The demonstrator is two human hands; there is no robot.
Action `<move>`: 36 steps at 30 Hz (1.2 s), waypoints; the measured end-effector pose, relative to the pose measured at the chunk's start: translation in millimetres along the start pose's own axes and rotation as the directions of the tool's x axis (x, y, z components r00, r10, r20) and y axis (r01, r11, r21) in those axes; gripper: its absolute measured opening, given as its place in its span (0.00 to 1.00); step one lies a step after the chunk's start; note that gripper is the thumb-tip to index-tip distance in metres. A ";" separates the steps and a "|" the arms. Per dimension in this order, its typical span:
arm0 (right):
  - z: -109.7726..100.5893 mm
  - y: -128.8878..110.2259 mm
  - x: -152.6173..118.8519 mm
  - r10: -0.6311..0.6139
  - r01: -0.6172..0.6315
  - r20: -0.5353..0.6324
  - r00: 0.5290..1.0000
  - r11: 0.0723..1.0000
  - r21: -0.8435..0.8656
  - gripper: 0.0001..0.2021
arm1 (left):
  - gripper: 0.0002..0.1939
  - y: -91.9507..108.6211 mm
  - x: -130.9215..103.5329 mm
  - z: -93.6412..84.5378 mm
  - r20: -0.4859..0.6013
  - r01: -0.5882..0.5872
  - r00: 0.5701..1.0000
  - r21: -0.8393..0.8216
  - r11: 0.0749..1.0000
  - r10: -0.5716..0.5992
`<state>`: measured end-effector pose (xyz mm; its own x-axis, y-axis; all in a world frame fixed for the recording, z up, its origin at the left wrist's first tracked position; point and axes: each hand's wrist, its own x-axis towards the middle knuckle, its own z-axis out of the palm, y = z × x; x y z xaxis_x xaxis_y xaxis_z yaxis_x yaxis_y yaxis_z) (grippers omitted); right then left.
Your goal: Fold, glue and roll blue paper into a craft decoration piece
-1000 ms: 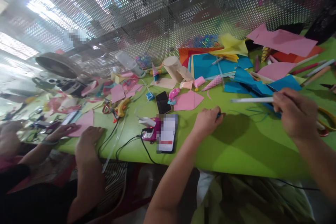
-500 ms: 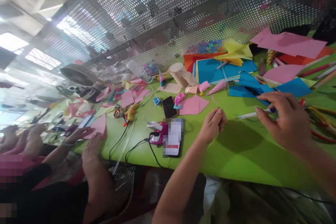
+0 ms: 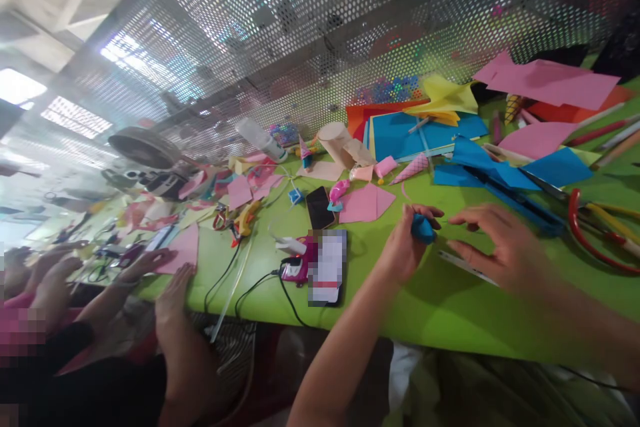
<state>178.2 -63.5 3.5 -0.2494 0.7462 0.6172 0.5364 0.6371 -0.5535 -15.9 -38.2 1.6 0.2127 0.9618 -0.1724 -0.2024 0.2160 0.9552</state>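
Note:
My left hand (image 3: 406, 248) is closed around a small blue piece (image 3: 423, 229), which looks like rolled or folded craft sheet; the fingers hide part of it. Just to its right, my right hand (image 3: 493, 243) hovers slightly blurred, thumb and fingers apart, with nothing visible between them. Below the right thumb lies a slim white stick (image 3: 463, 265), perhaps a pen, its far end covered by the hand. Red-handled scissors (image 3: 575, 227) rest to the right of that hand. Beyond it are blue sheet pieces (image 3: 505, 170).
Left of my hands are a phone (image 3: 327, 270), a purple charger block (image 3: 296, 268) with cables and a dark phone (image 3: 320, 208). Pink sheets (image 3: 363, 203), a pink cone (image 3: 411, 168) and a paper roll (image 3: 334, 140) sit behind. A co-worker's hands (image 3: 173, 290) are further left.
A blue piece now shows in my left hand, which was a loose fist before. My right hand has moved left toward it. The white stick has turned and lies closer to me.

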 end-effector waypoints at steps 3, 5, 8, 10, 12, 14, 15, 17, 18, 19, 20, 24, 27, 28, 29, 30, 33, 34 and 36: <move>7.1 -5.0 -1.7 0.037 -0.040 0.050 0.998 0.998 0.042 0.11 | 0.32 -4.8 1.6 3.8 0.018 0.014 1.000 -0.061 0.998 -0.013; 11.6 -5.4 -3.9 0.089 -0.092 0.070 0.994 0.995 0.045 0.12 | 0.33 -9.2 2.2 5.4 0.051 0.006 0.999 -0.102 0.995 -0.001; 16.5 -3.2 -7.7 0.147 -0.149 0.048 0.988 0.988 0.033 0.12 | 0.36 -14.7 1.2 6.1 0.125 0.029 0.992 -0.108 0.994 -0.016; 17.1 -1.5 -9.3 0.169 -0.169 0.008 0.986 0.985 0.034 0.09 | 0.39 -16.1 -1.1 5.2 0.175 0.061 0.984 -0.111 0.992 -0.041; 15.3 -0.5 -9.5 0.183 -0.182 -0.019 0.983 0.982 0.045 0.07 | 0.42 -15.2 -4.3 3.2 0.212 0.065 0.977 -0.130 0.989 -0.036; 12.0 -0.1 -8.9 0.186 -0.185 -0.028 0.982 0.982 0.048 0.06 | 0.42 -12.5 -7.5 1.1 0.236 0.042 0.972 -0.130 0.991 -0.011; 10.3 -0.1 -8.4 0.186 -0.184 -0.030 0.982 0.982 0.042 0.06 | 0.42 -10.8 -8.9 0.3 0.242 0.032 0.970 -0.119 0.992 -0.002; 7.7 0.0 -7.7 0.181 -0.180 -0.040 0.983 0.983 0.023 0.06 | 0.41 -7.2 -10.9 -0.3 0.245 0.024 0.970 -0.097 0.995 0.001; 6.8 0.1 -7.4 0.177 -0.176 -0.046 0.983 0.984 0.015 0.06 | 0.40 -5.7 -11.3 -0.2 0.244 0.026 0.970 -0.093 0.995 -0.003; 6.3 0.2 -7.2 0.173 -0.173 -0.052 0.984 0.985 0.011 0.06 | 0.39 -4.5 -11.5 0.2 0.242 0.029 0.970 -0.093 0.995 -0.006; 5.9 0.4 -7.1 0.171 -0.170 -0.054 0.984 0.985 0.011 0.06 | 0.38 -3.6 -11.4 0.6 0.240 0.030 0.971 -0.093 0.995 -0.007; 5.5 1.5 -6.7 0.168 -0.166 -0.060 0.984 0.986 0.033 0.06 | 0.37 -2.8 -9.9 0.5 0.227 0.015 0.974 -0.080 0.997 0.004; 4.8 2.4 -6.3 0.179 -0.176 -0.069 0.981 0.983 0.048 0.05 | 0.37 -2.9 -9.1 -1.3 0.212 0.010 0.977 -0.068 0.998 0.004; 4.5 2.5 -6.2 0.187 -0.184 -0.071 0.980 0.982 0.051 0.05 | 0.36 -2.7 -9.1 -1.9 0.206 0.009 0.979 -0.065 0.998 0.004; 4.1 2.6 -6.1 0.196 -0.192 -0.073 0.978 0.980 0.054 0.05 | 0.36 -2.4 -9.1 -2.5 0.205 0.009 0.979 -0.066 0.998 0.005; 3.8 2.6 -6.2 0.202 -0.198 -0.074 0.977 0.979 0.057 0.05 | 0.36 -2.0 -9.1 -3.0 0.211 0.009 0.977 -0.071 0.997 0.006; 3.2 2.8 -6.8 0.215 -0.211 -0.066 0.974 0.975 0.063 0.05 | 0.36 -1.1 -8.8 -4.0 0.244 0.010 0.970 -0.096 0.995 0.014; 3.2 3.0 -7.2 0.221 -0.217 -0.064 0.973 0.974 0.067 0.05 | 0.35 -1.0 -8.5 -4.3 0.242 0.003 0.970 -0.099 0.995 0.021; 3.5 3.6 -8.1 0.232 -0.226 -0.064 0.971 0.971 0.083 0.05 | 0.32 -1.3 -7.8 -4.7 0.220 -0.018 0.975 -0.099 0.995 0.040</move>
<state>179.3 -66.6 -5.5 -0.0665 0.8596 0.5065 0.5100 0.4656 -0.7232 -21.9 -45.2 0.6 0.4092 0.9092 -0.0773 -0.3000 0.2141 0.9296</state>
